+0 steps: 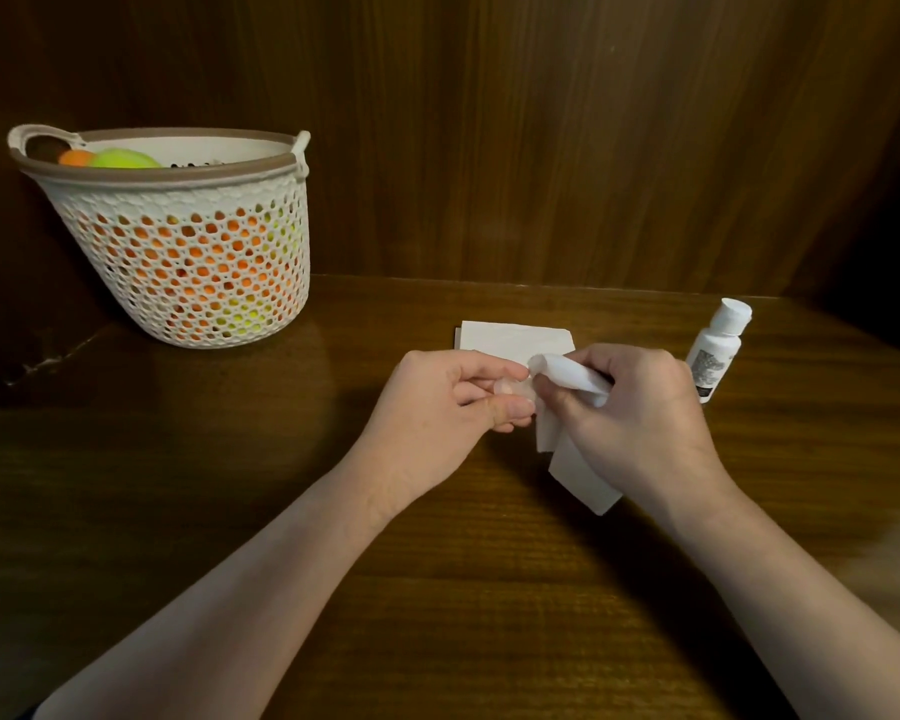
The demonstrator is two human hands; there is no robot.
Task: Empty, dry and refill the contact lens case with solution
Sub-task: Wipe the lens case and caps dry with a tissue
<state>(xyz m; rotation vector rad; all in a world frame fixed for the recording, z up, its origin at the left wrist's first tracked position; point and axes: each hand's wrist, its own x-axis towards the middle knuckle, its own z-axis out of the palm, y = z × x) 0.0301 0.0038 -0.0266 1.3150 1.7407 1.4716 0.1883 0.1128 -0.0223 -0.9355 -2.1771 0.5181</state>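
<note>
Currently the drying step is in hand, judged from the pose. Left hand point(458, 397) pinches a small clear lens case point(513, 389) between thumb and curled fingers, held just above the tabletop point(230, 459) at centre. Right hand point(630, 407) has its fingers curled round a white tissue point(567, 379), w/ a twisted tip pressed against the case; the tissue's loose end hangs down to the tabletop, near side. A second folded tissue point(510, 336) lies flat just beyond the hands. Solution bottle point(715, 350) stands at right, just beside the right hand, cap on.

Next move, est.: finish wiping, release tissue, reach right for bottle, open cap, fill wells w/o tipping the case.

Hard to make out: case is mostly covered by fingers; no. of wells, lids, remaining liquid cannot be told. Bottle label illegible. A white mesh basket point(188, 262) at far left holds orange and green items, mostly screened.
</note>
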